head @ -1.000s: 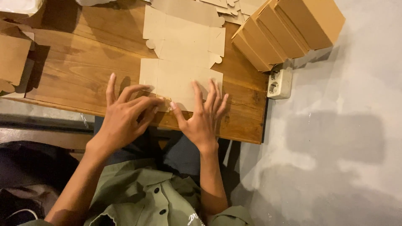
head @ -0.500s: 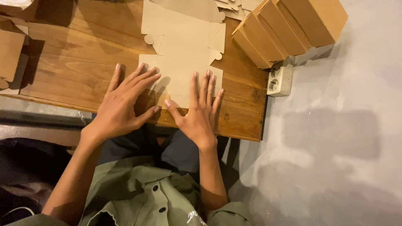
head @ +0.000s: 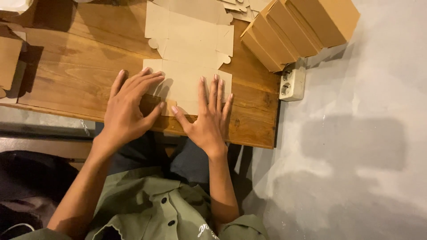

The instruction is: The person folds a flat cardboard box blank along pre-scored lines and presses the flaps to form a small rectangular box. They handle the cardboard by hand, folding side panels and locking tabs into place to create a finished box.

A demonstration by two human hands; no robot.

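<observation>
— Wooden table (head: 71, 71) against a grey wall, with a white socket strip (head: 291, 83) at its right edge. What's under the hands?

— A flat die-cut cardboard blank (head: 189, 58), lying on the table straight ahead of the person. Its long axis runs away from the body, toward the table's far side.

— And the hands themselves?

— Both flat, fingers spread, gripping nothing. The right hand (head: 208, 118) presses squarely on the near panel of the blank. The left hand (head: 129, 106) lies mostly on bare wood, fingertips reaching the blank's near-left corner. Thumbs nearly meet at the near edge.

— So which is nearer?

— The right, already fully on it.

— Anything else?

— Folded brown boxes (head: 302, 31) stacked at the far right; more cardboard (head: 9, 62) at the left edge.
</observation>
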